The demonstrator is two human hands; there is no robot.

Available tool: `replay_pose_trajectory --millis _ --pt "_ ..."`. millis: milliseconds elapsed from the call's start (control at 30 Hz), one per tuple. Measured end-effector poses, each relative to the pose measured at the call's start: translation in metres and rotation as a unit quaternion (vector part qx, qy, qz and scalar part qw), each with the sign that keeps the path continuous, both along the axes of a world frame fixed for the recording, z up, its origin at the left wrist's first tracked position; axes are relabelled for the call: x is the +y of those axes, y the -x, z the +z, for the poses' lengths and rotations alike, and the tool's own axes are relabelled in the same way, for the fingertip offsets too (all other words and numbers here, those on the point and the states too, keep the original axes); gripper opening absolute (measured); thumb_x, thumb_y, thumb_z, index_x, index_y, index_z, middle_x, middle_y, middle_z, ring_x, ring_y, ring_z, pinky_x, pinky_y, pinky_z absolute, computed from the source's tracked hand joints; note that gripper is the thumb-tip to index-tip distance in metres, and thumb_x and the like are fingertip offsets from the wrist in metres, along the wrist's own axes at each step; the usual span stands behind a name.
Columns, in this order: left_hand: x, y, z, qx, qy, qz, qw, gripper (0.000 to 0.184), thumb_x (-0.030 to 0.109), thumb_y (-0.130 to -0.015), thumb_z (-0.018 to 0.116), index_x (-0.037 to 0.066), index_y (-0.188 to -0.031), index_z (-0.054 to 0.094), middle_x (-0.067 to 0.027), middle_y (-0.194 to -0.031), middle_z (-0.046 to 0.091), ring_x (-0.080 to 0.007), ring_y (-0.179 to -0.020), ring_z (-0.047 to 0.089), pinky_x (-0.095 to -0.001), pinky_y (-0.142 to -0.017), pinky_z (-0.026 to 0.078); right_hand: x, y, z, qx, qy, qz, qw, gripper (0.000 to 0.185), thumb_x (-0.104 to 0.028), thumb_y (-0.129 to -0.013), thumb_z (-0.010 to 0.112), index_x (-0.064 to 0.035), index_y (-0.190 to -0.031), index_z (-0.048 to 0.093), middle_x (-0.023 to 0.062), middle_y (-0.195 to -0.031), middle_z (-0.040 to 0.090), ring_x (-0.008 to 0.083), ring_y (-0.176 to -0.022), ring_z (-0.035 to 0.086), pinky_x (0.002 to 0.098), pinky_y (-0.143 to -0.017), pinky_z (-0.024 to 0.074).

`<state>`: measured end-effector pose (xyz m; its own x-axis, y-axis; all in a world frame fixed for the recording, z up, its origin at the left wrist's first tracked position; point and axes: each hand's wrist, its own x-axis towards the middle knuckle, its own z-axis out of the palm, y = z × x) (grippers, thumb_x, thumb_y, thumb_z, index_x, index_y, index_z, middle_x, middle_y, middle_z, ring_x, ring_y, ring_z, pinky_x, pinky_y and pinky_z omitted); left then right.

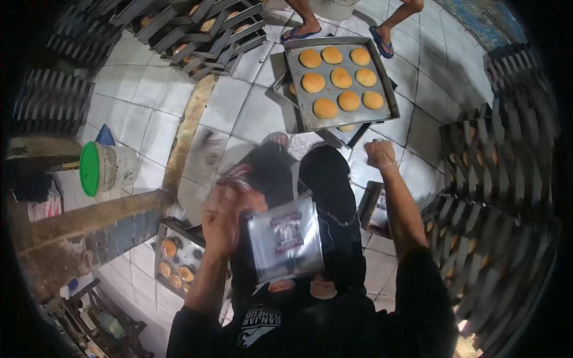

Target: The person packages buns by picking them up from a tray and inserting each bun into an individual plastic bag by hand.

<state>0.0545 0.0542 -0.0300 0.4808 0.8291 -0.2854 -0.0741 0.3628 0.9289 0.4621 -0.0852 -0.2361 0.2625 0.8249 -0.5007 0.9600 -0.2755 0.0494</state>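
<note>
My left hand (227, 209) is raised over my left leg, smeared by motion. A blurred reddish-and-white patch shows at its fingers, but I cannot tell whether it is held. On my lap lies a stack of clear printed plastic bags (286, 238), with dark red print. My right hand (380, 153) is closed, just off the near right corner of a metal baking tray (325, 122); whatever is in its fingers, if anything, is hidden. Rows of golden round buns (341, 78) sit on that tray, which rests on other trays, with part of a bun showing below.
Another tray with buns (169, 246) is on the floor at my left. A white bucket with a green lid (107, 169) stands farther left. Stacked dark trays (495, 155) line the right; more stacks (209, 36) are at the back. A person's sandalled foot (304, 28) is behind the tray.
</note>
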Motion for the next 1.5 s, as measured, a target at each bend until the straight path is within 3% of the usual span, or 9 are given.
replay_pose_trajectory --millis 133,333,433,567,667,833,1000,1267,1500 --pt "0.022 -0.031 -0.046 0.100 -0.049 -0.001 0.994 0.030 0.028 -0.103 0.058 -0.001 -0.100 0.060 -0.0145 -0.082 0.069 -0.0180 -0.053 0.061 -0.0331 -0.051 0.052 0.103 -0.032 -0.073 0.379 -0.196 -0.196 0.883 0.028 -0.023 -0.094 0.061 0.0028 -0.098 0.069 0.0194 -0.092 0.074 0.0362 -0.083 0.070 0.0435 -0.078 0.0544" --pt "0.023 -0.048 -0.042 0.063 -0.041 0.042 0.996 0.031 0.029 -0.105 0.056 -0.001 -0.110 0.056 -0.0099 -0.070 0.060 -0.0157 -0.051 0.058 -0.0279 -0.042 0.047 0.195 -0.035 -0.181 0.097 -0.374 -0.048 0.921 0.036 -0.026 -0.093 0.065 -0.0002 -0.119 0.065 0.0152 -0.080 0.070 0.0332 -0.078 0.070 0.0431 -0.072 0.0545" --pt "0.028 -0.047 -0.043 0.083 -0.042 0.042 0.995 0.034 0.032 -0.106 0.052 -0.002 -0.114 0.052 -0.0181 -0.075 0.067 -0.0200 -0.055 0.063 -0.0310 -0.048 0.052 0.197 0.015 -0.077 0.034 -0.236 -0.094 0.967 0.033 -0.039 -0.082 0.066 -0.0111 -0.098 0.073 0.0093 -0.092 0.074 0.0312 -0.083 0.074 0.0445 -0.082 0.0563" --pt "0.029 -0.052 -0.046 0.028 -0.004 0.050 0.998 0.039 0.035 -0.107 0.050 -0.003 -0.116 0.052 -0.0221 -0.087 0.070 -0.0265 -0.068 0.069 -0.0363 -0.062 0.057 0.165 0.019 -0.158 0.276 -0.240 -0.221 0.904 0.067 -0.040 -0.081 0.080 -0.0005 -0.129 0.057 0.0253 -0.110 0.071 0.0423 -0.108 0.067 0.0497 -0.092 0.0527" --pt "0.037 -0.065 -0.025 0.005 0.071 0.072 0.995 0.039 0.033 -0.107 0.050 -0.003 -0.121 0.055 -0.0209 -0.101 0.070 -0.0264 -0.077 0.071 -0.0356 -0.063 0.058 0.162 0.022 -0.049 0.469 -0.279 -0.341 0.766 0.054 -0.022 -0.083 0.083 0.0042 -0.125 0.060 0.0134 -0.109 0.071 0.0213 -0.104 0.067 0.0350 -0.090 0.0529" --pt "0.072 -0.056 -0.037 -0.098 0.154 0.078 0.980 0.037 0.028 -0.106 0.052 -0.001 -0.128 0.051 -0.0240 -0.129 0.063 -0.0337 -0.117 0.063 -0.0470 -0.097 0.053 0.106 0.092 0.166 0.695 -0.358 -0.324 0.533 0.055 -0.009 -0.089 0.076 0.0022 -0.137 0.053 0.0133 -0.127 0.066 0.0226 -0.115 0.064 0.0357 -0.098 0.0530" --pt "0.069 -0.070 -0.056 -0.123 0.198 0.049 0.971 0.033 0.033 -0.102 0.060 0.005 -0.119 0.055 -0.0181 -0.121 0.067 -0.0282 -0.111 0.066 -0.0452 -0.092 0.055 0.032 0.208 0.225 0.353 -0.545 0.021 0.760 0.035 0.004 -0.083 0.072 -0.0031 -0.115 0.059 0.0146 -0.122 0.061 0.0295 -0.114 0.064 0.0394 -0.100 0.0515" --pt "0.003 -0.052 0.013 -0.230 0.277 -0.065 0.931 0.033 0.038 -0.101 0.055 0.008 -0.113 0.064 -0.0064 -0.116 0.071 -0.0203 -0.108 0.067 -0.0409 -0.093 0.053 0.024 0.233 0.238 0.116 -0.583 0.097 0.799 0.036 0.007 -0.072 0.071 -0.0045 -0.105 0.060 0.0156 -0.115 0.062 0.0335 -0.118 0.062 0.0539 -0.111 0.0416" --pt "0.006 -0.010 -0.015 -0.249 0.214 0.027 0.944 0.043 0.041 -0.106 0.048 0.007 -0.130 0.059 -0.0061 -0.126 0.066 -0.0225 -0.119 0.062 -0.0387 -0.107 0.045 0.053 0.292 0.222 0.274 -0.520 0.101 0.803 0.047 -0.003 -0.085 0.064 -0.0022 -0.131 0.055 0.0196 -0.131 0.059 0.0396 -0.130 0.051 0.0585 -0.114 0.0329"
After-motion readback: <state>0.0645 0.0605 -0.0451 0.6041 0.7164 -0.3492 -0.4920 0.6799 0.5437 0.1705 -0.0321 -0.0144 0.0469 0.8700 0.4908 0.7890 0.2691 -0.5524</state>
